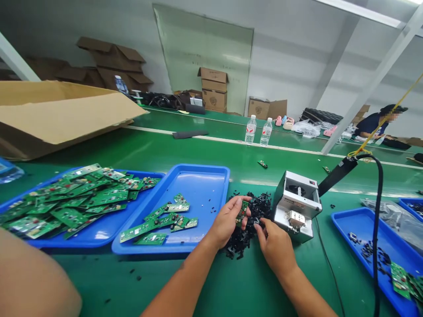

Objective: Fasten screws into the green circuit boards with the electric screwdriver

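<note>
A small green circuit board (243, 213) is held upright in my left hand (228, 220), its thumb and fingers closed round it. Just right of it, my right hand (276, 244) has its thumb and forefinger pinched together at the edge of a pile of small black parts (259, 207); whatever lies between the fingertips is too small to name. The pile spreads behind and beneath both hands. A white machine (295, 204) stands directly to the right of the pile. Left of my hands, a blue tray (194, 178) holds several green boards (165, 221).
Another blue tray (99, 235) at the left is heaped with boards. Two water bottles (250, 130) stand behind. At the right are a black hose (376, 229) and a blue tray (360, 215) with parts. A large cardboard box (66, 114) is back left; a person (380, 123) sits far right.
</note>
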Demonstrator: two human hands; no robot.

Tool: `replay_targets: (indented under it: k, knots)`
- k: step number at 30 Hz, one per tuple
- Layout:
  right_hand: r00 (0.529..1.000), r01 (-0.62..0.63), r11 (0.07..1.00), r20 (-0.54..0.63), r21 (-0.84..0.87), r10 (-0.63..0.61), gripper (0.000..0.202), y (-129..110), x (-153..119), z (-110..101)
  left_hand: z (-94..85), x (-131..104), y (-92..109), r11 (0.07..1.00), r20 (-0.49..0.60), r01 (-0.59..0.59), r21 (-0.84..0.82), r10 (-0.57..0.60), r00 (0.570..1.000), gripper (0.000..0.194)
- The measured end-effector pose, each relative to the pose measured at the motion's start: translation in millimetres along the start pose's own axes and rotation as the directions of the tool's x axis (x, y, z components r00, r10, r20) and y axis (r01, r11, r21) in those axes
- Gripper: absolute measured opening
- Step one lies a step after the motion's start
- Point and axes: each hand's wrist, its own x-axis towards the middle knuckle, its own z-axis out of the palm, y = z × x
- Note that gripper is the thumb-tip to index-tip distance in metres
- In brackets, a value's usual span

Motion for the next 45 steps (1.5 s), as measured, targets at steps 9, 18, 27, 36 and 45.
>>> replay_targets:
  k: [9,18,27,36,45]
  knots:
    - [0.998,-0.056,0.991,0.025,0.121,0.054,0.016,-4.2,-5.9,-8.9,3.3,-7.5,-2.0,0.987,0.083,0.073,-0.145,-0.061,0.995,0.043]
    - [0.901,-0.429,0.615,0.260,0.662,0.348,0.033,24.4,-43.8,-34.7,15.8,-16.5,-7.1,0.909,0.246,0.300,-0.290,-0.233,0.941,0.038]
    - [0.883,-0.398,0.494,0.175,0.773,0.436,0.040,27.5,-47.2,-37.3,27.1,-17.9,-25.1,0.986,0.224,0.155,0.065,-0.166,0.960,0.033]
    - [0.871,-0.393,0.556,0.102,0.732,0.481,0.037,31.8,-43.5,-49.0,31.2,-27.2,-30.7,0.929,0.383,0.060,0.365,-0.209,0.900,0.046]
    - [0.935,-0.343,0.652,0.177,0.676,0.308,0.030,25.0,-40.8,-61.9,35.5,-33.2,-30.2,0.859,0.421,-0.016,0.512,-0.235,0.876,0.049]
